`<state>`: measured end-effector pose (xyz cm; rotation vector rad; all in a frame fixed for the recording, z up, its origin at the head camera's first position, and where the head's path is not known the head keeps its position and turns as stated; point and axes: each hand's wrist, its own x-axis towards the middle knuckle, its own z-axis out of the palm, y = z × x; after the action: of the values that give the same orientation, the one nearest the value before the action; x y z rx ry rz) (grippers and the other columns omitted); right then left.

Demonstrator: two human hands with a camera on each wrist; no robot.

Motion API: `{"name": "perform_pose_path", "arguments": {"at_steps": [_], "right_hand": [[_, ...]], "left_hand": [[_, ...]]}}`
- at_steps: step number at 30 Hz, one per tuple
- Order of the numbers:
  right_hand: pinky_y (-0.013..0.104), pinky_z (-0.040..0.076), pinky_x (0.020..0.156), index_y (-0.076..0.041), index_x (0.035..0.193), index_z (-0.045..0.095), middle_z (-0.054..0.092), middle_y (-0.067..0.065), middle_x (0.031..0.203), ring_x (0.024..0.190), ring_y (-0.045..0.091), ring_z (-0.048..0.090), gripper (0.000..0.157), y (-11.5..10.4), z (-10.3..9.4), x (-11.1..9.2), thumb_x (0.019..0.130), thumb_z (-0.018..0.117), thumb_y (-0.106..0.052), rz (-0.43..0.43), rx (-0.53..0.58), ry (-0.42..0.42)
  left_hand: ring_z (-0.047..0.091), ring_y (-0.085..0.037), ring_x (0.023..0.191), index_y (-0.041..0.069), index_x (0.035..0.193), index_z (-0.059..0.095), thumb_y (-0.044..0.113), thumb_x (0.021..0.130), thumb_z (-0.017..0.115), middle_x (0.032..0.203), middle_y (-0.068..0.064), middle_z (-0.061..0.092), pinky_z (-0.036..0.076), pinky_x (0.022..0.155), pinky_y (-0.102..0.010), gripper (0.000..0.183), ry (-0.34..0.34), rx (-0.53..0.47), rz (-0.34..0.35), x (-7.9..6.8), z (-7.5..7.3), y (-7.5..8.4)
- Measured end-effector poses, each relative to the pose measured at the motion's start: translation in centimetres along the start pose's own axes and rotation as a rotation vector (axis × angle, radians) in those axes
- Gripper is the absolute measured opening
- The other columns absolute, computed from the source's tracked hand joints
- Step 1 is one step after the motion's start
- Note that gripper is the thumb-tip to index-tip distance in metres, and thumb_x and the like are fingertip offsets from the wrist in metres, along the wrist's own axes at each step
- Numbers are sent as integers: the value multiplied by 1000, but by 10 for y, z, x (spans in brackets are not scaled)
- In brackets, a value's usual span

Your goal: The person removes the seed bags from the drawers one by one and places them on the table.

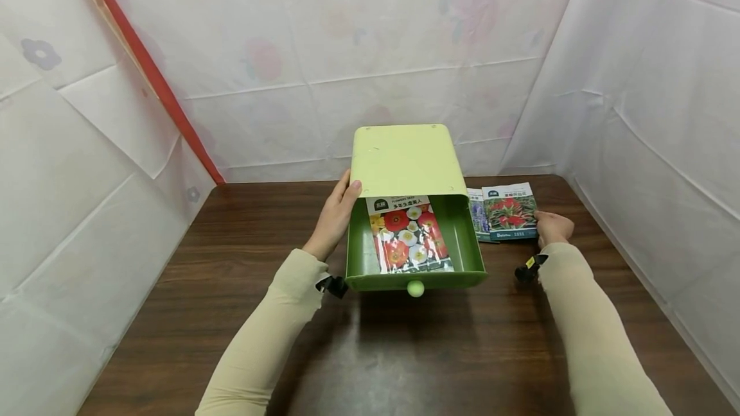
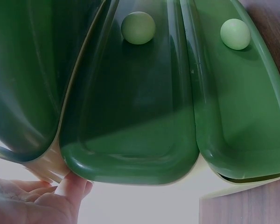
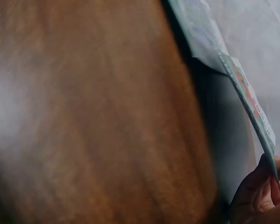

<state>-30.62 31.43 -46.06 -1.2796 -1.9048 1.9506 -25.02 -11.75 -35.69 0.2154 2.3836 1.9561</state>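
Observation:
A green drawer cabinet (image 1: 407, 159) with a pale top stands on the table, its top drawer (image 1: 471, 246) pulled out. In that drawer lies a seed packet (image 1: 412, 236) picturing red and white poppies. My left hand (image 1: 335, 218) rests along the cabinet's left side, thumb at the front edge of the top. The left wrist view has this hand (image 2: 46, 198) beside the drawer fronts. To the right of the cabinet, my right hand (image 1: 554, 228) pinches the edge of a red-flowered seed packet (image 1: 510, 212). This packet overlaps another packet (image 1: 478, 214) with purple flowers.
Two lower drawer fronts with round knobs (image 2: 138, 28) show in the left wrist view. The dark wooden table (image 1: 231, 262) is bordered by white printed sheeting (image 1: 324, 69) at the back and sides. A red strip (image 1: 156, 76) runs down the left corner.

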Motion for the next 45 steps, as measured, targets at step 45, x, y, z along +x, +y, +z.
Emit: {"name": "perform_pose_path", "arguments": {"at_steps": [45], "right_hand": [[27,51,79,-4,135,57,61,12,118,88,5,57,49,-76,18,-92,103,45,-39,-662,-442,-267]], "left_hand": [[19,-22,151,20,159,11,46,105,37,165,-2,13,25,121,-44,65,-24,10,-15,-20,1,32]]}}
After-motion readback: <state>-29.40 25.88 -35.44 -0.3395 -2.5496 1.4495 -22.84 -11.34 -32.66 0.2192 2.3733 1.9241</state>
